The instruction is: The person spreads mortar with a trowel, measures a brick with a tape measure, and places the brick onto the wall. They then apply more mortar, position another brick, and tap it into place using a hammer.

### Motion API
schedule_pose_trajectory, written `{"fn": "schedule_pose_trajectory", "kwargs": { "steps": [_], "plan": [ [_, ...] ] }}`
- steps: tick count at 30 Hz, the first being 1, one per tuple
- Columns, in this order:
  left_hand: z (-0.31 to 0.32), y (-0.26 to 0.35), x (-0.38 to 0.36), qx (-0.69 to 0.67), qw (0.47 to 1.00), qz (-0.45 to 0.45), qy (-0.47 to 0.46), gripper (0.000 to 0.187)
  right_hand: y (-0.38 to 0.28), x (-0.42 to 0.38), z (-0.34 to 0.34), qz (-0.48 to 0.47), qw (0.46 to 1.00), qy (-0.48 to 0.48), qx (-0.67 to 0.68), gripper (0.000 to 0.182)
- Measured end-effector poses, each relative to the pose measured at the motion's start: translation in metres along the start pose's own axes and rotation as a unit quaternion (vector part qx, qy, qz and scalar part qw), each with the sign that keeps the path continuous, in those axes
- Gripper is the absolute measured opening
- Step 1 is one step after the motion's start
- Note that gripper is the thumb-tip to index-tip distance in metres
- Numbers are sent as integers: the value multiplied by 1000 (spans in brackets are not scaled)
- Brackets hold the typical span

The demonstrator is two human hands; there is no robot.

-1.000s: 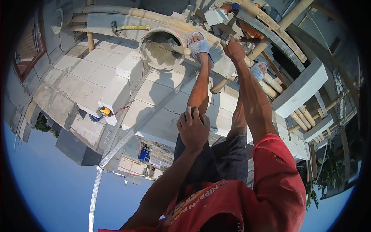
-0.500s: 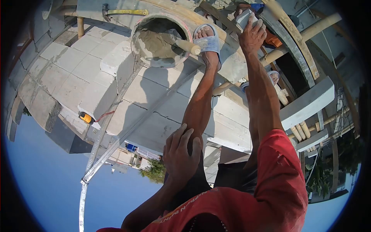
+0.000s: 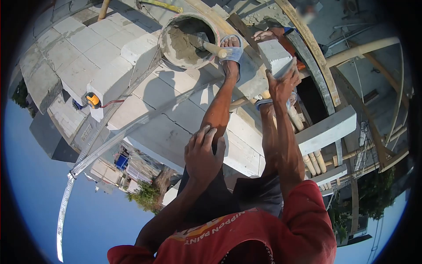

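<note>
My right hand (image 3: pixel 283 83) grips the near end of a pale concrete block (image 3: pixel 276 58), its thumb on the left side and fingers on the right. Another person's hand (image 3: pixel 263 35) is at the far end of the same block. My left hand (image 3: pixel 205 154) rests on my left knee, fingers loosely spread, holding nothing. Beside my sandalled left foot (image 3: pixel 230 53) stands a bucket (image 3: pixel 210 26) of grey mortar (image 3: pixel 178 47). A tool with a pale wooden handle (image 3: pixel 215 49) leans in the mortar, its lower end partly buried.
A yellow tape measure (image 3: pixel 93 100) lies on the blockwork (image 3: pixel 81 53) at left. A long metal straightedge (image 3: pixel 127 132) crosses below it. The yellow handle (image 3: pixel 162 6) of a tool is at the top. Wooden poles and planks (image 3: pixel 336 57) frame a drop at right, near a long pale beam (image 3: pixel 327 130).
My right hand has drawn back toward me with the block, whose body now shows fully. The other person's hand has come into sight at its far end. The camera view has shifted.
</note>
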State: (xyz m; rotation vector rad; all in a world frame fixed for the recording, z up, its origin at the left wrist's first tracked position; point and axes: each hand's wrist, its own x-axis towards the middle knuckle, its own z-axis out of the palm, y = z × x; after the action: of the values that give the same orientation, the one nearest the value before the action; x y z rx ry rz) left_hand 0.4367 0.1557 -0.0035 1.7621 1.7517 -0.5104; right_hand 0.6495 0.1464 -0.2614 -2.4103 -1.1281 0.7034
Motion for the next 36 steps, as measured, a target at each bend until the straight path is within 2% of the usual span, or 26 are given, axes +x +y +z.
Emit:
{"fn": "schedule_pose_trajectory", "kwargs": {
  "steps": [2, 3, 5, 6, 7, 8, 9, 10, 11, 12, 14, 16, 17, 19, 20, 21, 22, 24, 25, 26, 28, 32, 34, 36],
  "plan": [
    [4, 6, -6, -72, 997, -8, 30, 36, -30, -24, -53, 76, 996, -32, 30, 113],
    [9, 4, -9, -120, 992, -43, 12, 47, -40, -34, -81, 96, 993, -55, 50, 115],
    [7, 6, -6, -319, 939, -128, -3, 53, -53, -48, -137, 122, 980, -95, 125, 120],
    [7, 4, -3, -411, 896, -169, -5, 56, -55, -52, -163, 124, 968, -119, 184, 122],
    [11, -7, 5, -483, 854, -189, -46, 61, -61, -55, -187, 175, 938, -166, 248, 125],
    [13, -24, 9, -549, 806, -208, -79, 66, -74, -56, -216, 171, 923, -212, 272, 127],
    [13, -36, 5, -652, 727, -187, -108, 75, -84, -58, -237, 175, 897, -251, 320, 128],
    [35, -60, -2, -727, 678, -70, -88, 82, -91, -62, -250, 162, 873, -275, 368, 132],
    [-28, -33, 8, -680, 669, -236, -185, 82, -102, -63, -263, 179, 850, -308, 388, 136],
    [-12, -52, -8, -749, 627, -122, -176, 72, -107, -65, -270, 184, 823, -350, 408, 140],
    [-75, -47, -7, -749, 519, -192, -364, 66, -131, -69, -283, 162, 801, -400, 415, 142],
    [-100, -54, -31, -728, 535, -219, -368, 66, -155, -73, -284, 146, 769, -447, 432, 143],
    [-111, -60, -46, -716, 542, -234, -373, 66, -156, -71, -279, 109, 757, -492, 416, 142],
    [-135, -73, -75, -645, 659, -182, -342, 66, -178, -75, -273, 90, 735, -536, 406, 140],
    [-133, -85, -89, -669, 640, -208, -315, 66, -193, -76, -269, 80, 723, -558, 400, 139],
    [-131, -96, -102, -692, 621, -232, -286, 66, -207, -76, -264, 103, 685, -603, 396, 137],
    [-117, -110, -118, -765, 512, -305, -243, 66, -213, -77, -256, 14, 716, -619, 323, 136],
    [-130, -126, -156, -752, 562, -310, -149, 69, -216, -84, -238, -163, 745, -626, 164, 134],
    [-144, -137, -170, -726, 585, -341, -120, 70, -227, -84, -239, -134, 737, -643, 161, 129],
    [-158, -147, -188, -698, 603, -376, -89, 71, -228, -82, -236, -164, 737, -644, 127, 120],
    [-175, -183, -217, -643, 634, -429, -24, 85, -199, -80, -223, -151, 750, -638, 89, 102],
    [-220, -268, -240, -448, 721, -521, 89, 95, -132, -62, -229, -181, 796, -577, -18, 77],
    [-225, -335, -245, -428, 745, -488, 154, 101, -98, -53, -234, -185, 808, -555, -62, 70],
    [-244, -376, -237, -382, 775, -450, 226, 106, -72, -44, -241, -137, 810, -561, -106, 67]
  ]
}}
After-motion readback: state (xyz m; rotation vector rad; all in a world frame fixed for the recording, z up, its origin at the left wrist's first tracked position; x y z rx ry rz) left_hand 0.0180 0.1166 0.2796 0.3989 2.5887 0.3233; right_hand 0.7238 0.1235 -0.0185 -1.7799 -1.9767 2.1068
